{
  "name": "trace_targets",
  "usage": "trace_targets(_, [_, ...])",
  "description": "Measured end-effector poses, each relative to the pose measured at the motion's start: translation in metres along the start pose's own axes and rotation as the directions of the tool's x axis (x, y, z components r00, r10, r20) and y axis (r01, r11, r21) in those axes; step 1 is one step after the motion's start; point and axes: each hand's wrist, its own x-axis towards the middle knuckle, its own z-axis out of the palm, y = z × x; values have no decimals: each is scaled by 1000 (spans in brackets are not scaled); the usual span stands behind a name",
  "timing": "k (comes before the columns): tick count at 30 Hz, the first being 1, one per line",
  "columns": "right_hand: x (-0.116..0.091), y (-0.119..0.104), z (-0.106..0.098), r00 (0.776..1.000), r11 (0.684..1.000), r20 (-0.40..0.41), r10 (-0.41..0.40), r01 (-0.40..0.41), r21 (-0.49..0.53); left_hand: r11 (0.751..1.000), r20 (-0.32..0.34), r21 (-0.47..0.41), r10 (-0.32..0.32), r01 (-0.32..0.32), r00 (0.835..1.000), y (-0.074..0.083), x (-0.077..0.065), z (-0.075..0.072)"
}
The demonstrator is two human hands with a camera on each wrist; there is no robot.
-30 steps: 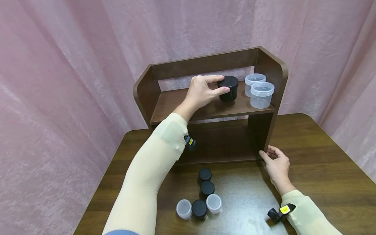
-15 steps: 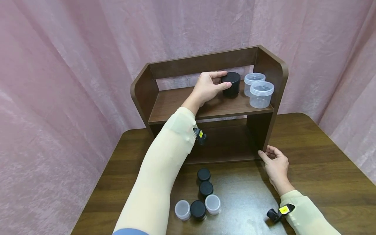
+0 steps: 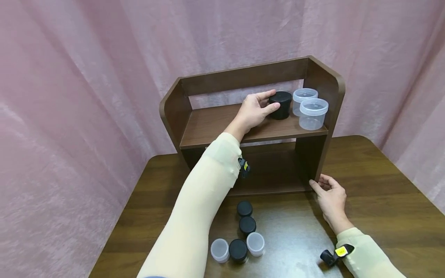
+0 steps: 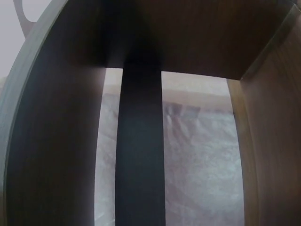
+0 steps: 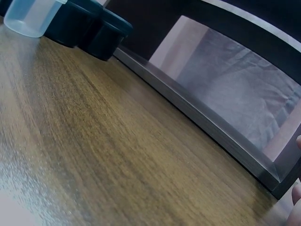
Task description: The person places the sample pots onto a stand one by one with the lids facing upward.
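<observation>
On the upper board of a brown wooden shelf (image 3: 215, 122), my left hand (image 3: 251, 112) holds a black lidded jar (image 3: 282, 106) between thumb and fingers. Two clear plastic jars (image 3: 313, 115) stand to its right by the side panel, one in front of the other. My right hand (image 3: 331, 199) grips the lower front corner of the shelf's right side, thumb at the front edge. In the right wrist view only a bit of its fingers (image 5: 296, 207) shows. The left wrist view faces the shelf's lower compartment, so neither hand nor jar appears there.
On the wooden table (image 3: 139, 216) before the shelf stand black-lidded jars (image 3: 247, 224) in a short row. A black-lidded jar (image 3: 238, 250) sits between two white-lidded ones, a left jar (image 3: 219, 250) and a right jar (image 3: 255, 243). A pink curtain (image 3: 104, 77) hangs behind.
My left hand has moved the black jar rightward along the upper shelf, closer to the clear jars. My right hand has kept its place at the shelf corner.
</observation>
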Motion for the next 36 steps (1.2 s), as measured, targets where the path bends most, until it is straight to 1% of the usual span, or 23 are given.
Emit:
trace_targets(6, [3, 2, -4, 1000, 1000, -3, 4, -4, -6, 1000, 25, -25, 1, -1, 1000, 1, 1, 4])
trace_targets(13, [4, 2, -7, 1000, 1000, -11, 0, 0, -8, 999, 54, -24, -23, 24, 998, 25, -13, 6])
trace_targets(15, [4, 3, -7, 1000, 1000, -17, -1, 0, -15, 999, 61, -20, -27, 28, 998, 27, -14, 6])
trace_targets(17, [4, 3, -7, 1000, 1000, -19, -5, 5, -15, 999, 63, -18, -30, 31, 998, 25, -12, 7])
trace_targets(23, [5, 5, -5, 1000, 1000, -22, 17, -17, -10, 1000, 62, 4, -16, 16, 998, 5, 2, 6])
trace_targets(25, [5, 5, -5, 1000, 1000, -22, 21, -21, -14, 1000, 59, 7, -14, 14, 998, 1, 5, 6])
trace_targets(31, [5, 4, -5, 1000, 1000, -23, -7, 7, -17, 1000, 55, 3, 2, -2, 998, -1, 6, 6])
trace_targets(36, [4, 4, -4, 1000, 1000, -22, 1, -1, -3, 1000, 57, 8, -2, 2, 998, -1, 6, 6])
